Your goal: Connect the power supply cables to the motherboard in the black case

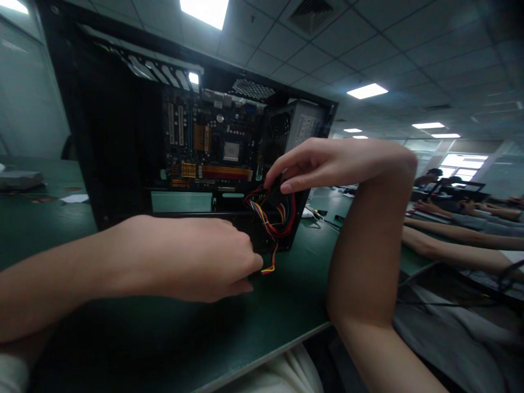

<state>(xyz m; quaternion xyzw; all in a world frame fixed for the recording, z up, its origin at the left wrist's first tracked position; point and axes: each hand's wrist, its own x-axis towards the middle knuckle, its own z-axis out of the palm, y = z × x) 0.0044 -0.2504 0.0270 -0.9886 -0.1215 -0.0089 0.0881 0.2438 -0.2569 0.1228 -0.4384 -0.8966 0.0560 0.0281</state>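
An open black computer case (114,142) stands upright on the green table (229,333), its motherboard (213,144) and power supply (301,128) showing. A bundle of red, yellow and black wires (272,215) hangs out at its lower right. My left hand (192,256) is closed at the case's lower edge, fingertips pinched by the wire ends; what it grips is hidden. My right hand (327,161) reaches in from the right with bent wrist, thumb and fingers pinching the top of the wire bundle.
Other people's forearms (458,234) lie on the table at the right, with another dark case (454,188) behind them. Papers and a grey box (20,179) sit at the far left. Small items (323,214) lie behind the case. The table's front edge runs below my arms.
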